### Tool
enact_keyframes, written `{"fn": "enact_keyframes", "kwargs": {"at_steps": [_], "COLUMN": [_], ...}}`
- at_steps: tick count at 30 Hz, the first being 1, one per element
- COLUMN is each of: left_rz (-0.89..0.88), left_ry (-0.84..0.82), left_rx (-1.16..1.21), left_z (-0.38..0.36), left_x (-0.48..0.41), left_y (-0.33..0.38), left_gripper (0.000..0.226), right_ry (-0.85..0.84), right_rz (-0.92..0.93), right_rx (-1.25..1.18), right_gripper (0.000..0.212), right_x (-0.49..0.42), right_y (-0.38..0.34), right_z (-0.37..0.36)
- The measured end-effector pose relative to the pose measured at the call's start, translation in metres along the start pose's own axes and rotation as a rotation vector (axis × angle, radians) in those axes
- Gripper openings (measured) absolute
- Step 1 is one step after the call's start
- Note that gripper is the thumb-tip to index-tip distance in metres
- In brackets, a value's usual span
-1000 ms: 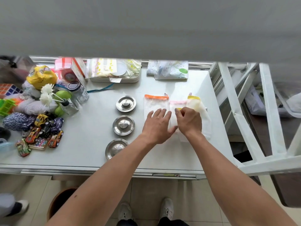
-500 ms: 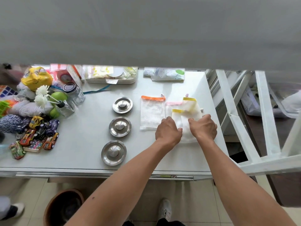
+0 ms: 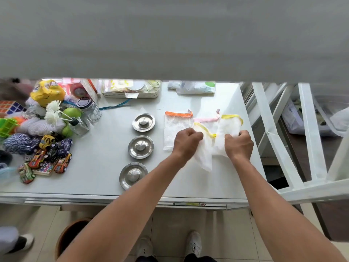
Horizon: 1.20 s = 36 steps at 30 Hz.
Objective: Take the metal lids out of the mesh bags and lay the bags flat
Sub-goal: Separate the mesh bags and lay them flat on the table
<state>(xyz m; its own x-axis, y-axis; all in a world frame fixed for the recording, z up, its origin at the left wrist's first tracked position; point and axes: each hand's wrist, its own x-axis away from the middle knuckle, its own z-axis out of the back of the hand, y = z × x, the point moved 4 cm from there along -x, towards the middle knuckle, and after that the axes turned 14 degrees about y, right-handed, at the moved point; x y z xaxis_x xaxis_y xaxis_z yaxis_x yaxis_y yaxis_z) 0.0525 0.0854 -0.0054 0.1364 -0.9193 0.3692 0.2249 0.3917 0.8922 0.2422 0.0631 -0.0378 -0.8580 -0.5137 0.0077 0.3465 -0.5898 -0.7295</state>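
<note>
Three round metal lids lie in a column on the white table (image 3: 105,167): far lid (image 3: 143,122), middle lid (image 3: 140,147), near lid (image 3: 133,175). An orange-trimmed mesh bag (image 3: 174,129) lies flat to their right, with a pink-trimmed bag (image 3: 206,121) beside it. My left hand (image 3: 186,142) is shut on a yellow-trimmed mesh bag (image 3: 204,154), lifted and hanging crumpled. My right hand (image 3: 238,145) grips a second yellow-trimmed bag (image 3: 227,127), also raised off the table.
Toy cars (image 3: 49,156), yarn, green fruit, a glass jar (image 3: 88,108) and a puzzle cube crowd the table's left end. Flat packets (image 3: 132,88) and a wipes pack (image 3: 192,87) sit along the far edge. A white frame (image 3: 279,140) stands right of the table.
Both hands went from pressing the bags flat to closing on the yellow-trimmed bags and lifting them apart. The camera view shifted slightly.
</note>
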Motion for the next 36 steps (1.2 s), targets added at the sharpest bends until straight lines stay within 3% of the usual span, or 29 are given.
{"fn": "enact_keyframes", "kwargs": {"at_steps": [4,8,12,16,19,21,23,27,30,33,36], "left_rz": [0.163,0.151,0.121,-0.146,-0.370,-0.596,-0.772,-0.853,-0.738,-0.578,-0.576], "left_ry": [0.082,0.216,0.128,0.057,0.006,0.028,0.065,0.051,0.045,-0.096,-0.204], "left_rx": [-0.009,-0.215,-0.390,-0.595,-1.120,-1.320,-1.198,-1.012,-1.020,-1.109,-1.142], "left_z": [0.040,0.079,0.092,0.095,0.083,0.069,0.053,0.022,0.009,0.006,0.004], "left_x": [0.004,0.025,0.043,0.058,0.065,0.070,0.067,0.033,-0.002,-0.033,-0.045], "left_y": [-0.018,-0.054,-0.070,-0.059,-0.051,-0.048,-0.047,-0.042,-0.033,-0.036,-0.039], "left_gripper": [0.014,0.018,0.037,0.062,0.079,0.070,0.049,0.037,0.041,0.052,0.059], "right_ry": [-0.003,-0.001,0.015,0.110,0.079,0.070,0.058,0.080,0.117,0.136,0.133], "right_rz": [-0.027,-0.010,-0.051,-0.277,-0.372,-0.367,-0.354,-0.341,-0.320,-0.303,-0.292], "right_rx": [-0.029,-0.023,-0.080,-0.326,-0.485,-0.551,-0.585,-0.563,-0.528,-0.507,-0.498], "right_gripper": [0.032,0.041,0.046,0.031,0.012,0.013,0.018,0.021,0.023,0.024,0.029], "right_x": [0.001,0.007,0.007,-0.006,-0.013,-0.013,-0.014,-0.013,-0.014,-0.019,-0.025], "right_y": [0.002,0.002,-0.002,-0.002,0.001,0.002,0.001,0.004,0.009,0.013,0.015], "right_z": [0.001,-0.001,-0.002,0.000,-0.001,0.002,0.004,0.005,0.005,0.007,0.007]}}
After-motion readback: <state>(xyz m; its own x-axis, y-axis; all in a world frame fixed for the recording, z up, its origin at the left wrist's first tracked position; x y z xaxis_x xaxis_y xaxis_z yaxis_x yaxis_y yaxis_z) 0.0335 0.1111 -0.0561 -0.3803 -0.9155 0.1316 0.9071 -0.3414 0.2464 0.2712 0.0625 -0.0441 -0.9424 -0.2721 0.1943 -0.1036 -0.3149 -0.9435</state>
